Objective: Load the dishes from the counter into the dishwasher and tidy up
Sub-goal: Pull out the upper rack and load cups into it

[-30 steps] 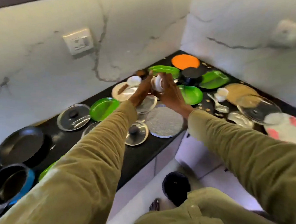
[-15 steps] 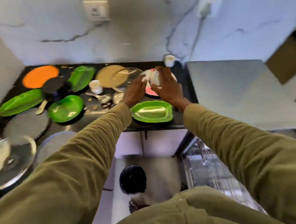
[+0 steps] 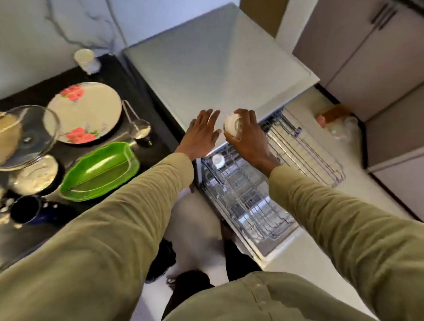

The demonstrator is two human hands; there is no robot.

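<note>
Head view: small white cup (image 3: 232, 127) in right hand (image 3: 248, 137), left hand (image 3: 201, 136) flat, fingers spread.

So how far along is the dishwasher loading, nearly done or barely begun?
Barely begun, it seems. Done: one white cup already sits in the rack. In hand: the right hand grips a small white bowl above the rack; the left hand is open beside it. Left: the floral plate, green dish, glass lid and more on the counter.

head-worn view, facing forward, steeply downward
</note>
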